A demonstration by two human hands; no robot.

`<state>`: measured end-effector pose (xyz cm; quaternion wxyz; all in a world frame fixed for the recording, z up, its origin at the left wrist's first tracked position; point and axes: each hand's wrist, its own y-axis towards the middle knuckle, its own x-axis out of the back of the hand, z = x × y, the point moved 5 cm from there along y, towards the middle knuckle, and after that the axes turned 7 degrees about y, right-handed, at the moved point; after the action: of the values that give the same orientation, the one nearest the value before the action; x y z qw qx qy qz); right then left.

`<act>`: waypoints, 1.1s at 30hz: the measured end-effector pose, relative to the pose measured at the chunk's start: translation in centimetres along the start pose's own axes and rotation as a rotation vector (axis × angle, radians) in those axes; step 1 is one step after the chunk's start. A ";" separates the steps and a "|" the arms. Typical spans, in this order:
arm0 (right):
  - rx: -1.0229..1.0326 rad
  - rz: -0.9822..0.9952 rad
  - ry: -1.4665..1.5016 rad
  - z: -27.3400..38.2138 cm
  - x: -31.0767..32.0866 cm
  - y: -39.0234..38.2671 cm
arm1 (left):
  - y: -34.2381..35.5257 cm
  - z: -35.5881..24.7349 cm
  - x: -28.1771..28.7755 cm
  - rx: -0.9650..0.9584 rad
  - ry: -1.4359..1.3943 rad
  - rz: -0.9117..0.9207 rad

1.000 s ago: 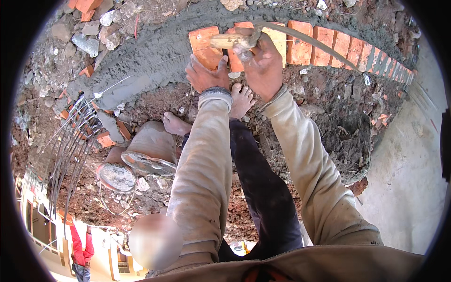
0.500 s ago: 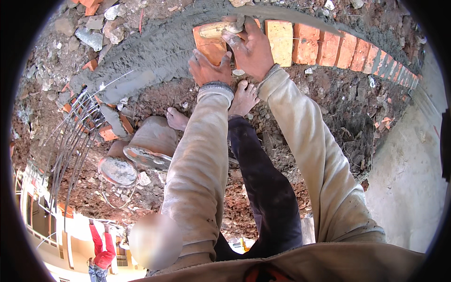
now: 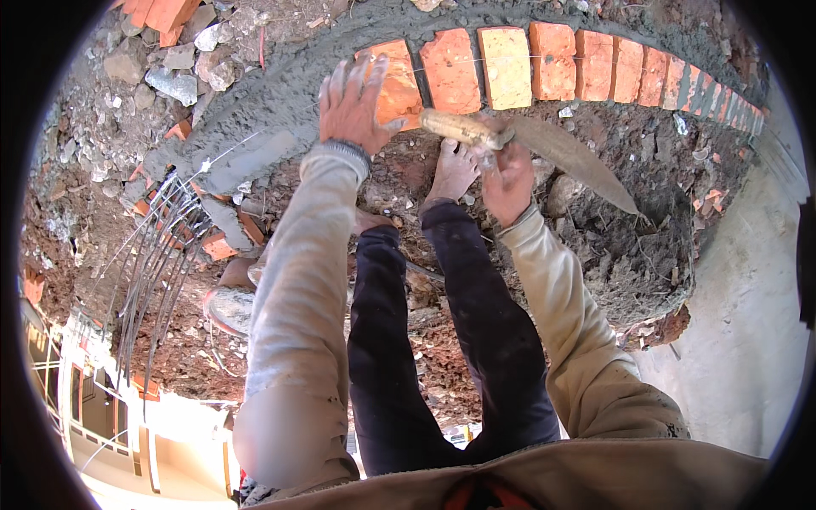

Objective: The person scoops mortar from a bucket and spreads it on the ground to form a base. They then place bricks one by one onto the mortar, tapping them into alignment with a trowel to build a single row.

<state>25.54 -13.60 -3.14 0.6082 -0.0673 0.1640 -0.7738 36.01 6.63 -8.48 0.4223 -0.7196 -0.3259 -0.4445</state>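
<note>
My left hand (image 3: 354,107) lies with fingers spread on the leftmost orange brick (image 3: 396,82) of a row bedded in wet grey mortar (image 3: 270,109). To its right stand another orange brick (image 3: 452,71) and a pale yellowish brick (image 3: 507,70), with narrow gaps between them. My right hand (image 3: 508,180) is closed on a trowel (image 3: 571,157) just in front of the row. Its wooden handle points left toward the leftmost brick, and the blade points to the lower right. A thin string (image 3: 476,60) runs across the bricks.
Thin steel rods (image 3: 157,268) stick out at the left beside broken brick pieces. A bucket (image 3: 228,309) is partly hidden behind my left sleeve. My bare foot (image 3: 453,172) stands on rubble close to the row. A smooth grey concrete surface (image 3: 722,323) lies to the right.
My right hand has drawn the trowel back from above the bricks to in front of them, uncovering the second brick. My left hand has shifted left and flattened on the leftmost brick.
</note>
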 end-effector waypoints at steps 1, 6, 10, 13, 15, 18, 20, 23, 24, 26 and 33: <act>0.027 0.003 -0.002 -0.4 -0.7 -1.2 | 1.1 0.2 0.1 -0.035 0.072 0.077; 0.069 0.067 -0.602 -3.1 -2.1 -2.4 | 3.4 0.2 -1.1 -0.062 0.190 0.234; 0.118 0.017 -0.627 -2.0 -4.3 -0.5 | 3.0 0.8 -1.3 -0.027 0.150 0.206; 0.178 0.055 -0.861 -1.6 -5.3 0.3 | 3.1 1.6 -1.7 -0.021 0.141 0.195; 0.181 -0.010 -0.693 -1.5 -5.5 0.7 | 3.1 1.7 -2.0 -0.014 0.142 0.189; 0.223 0.001 -0.532 -2.7 -5.1 0.3 | 2.6 1.5 -2.3 -0.025 0.121 0.183; 0.197 -0.023 -0.518 -1.5 -5.7 1.5 | 3.1 1.8 -2.1 -0.037 0.097 0.159; -0.073 -0.193 -0.028 -4.0 -5.7 0.8 | 2.9 1.6 -2.2 -0.048 0.067 0.155; -0.070 -0.199 -0.021 -4.2 -5.6 0.7 | 3.0 1.6 -2.3 -0.049 0.070 0.160; 0.213 -0.065 -0.473 -0.6 -6.8 2.0 | 2.8 2.1 -2.4 -0.040 0.072 0.175; 0.287 -0.007 -0.723 -0.3 -7.6 2.8 | 3.1 2.7 -2.6 -0.117 0.013 0.120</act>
<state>29.92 -6.81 -3.67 0.6274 -0.2503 -0.1710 -0.7173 38.59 7.50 -12.53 0.4074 -0.7586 -0.2529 -0.4411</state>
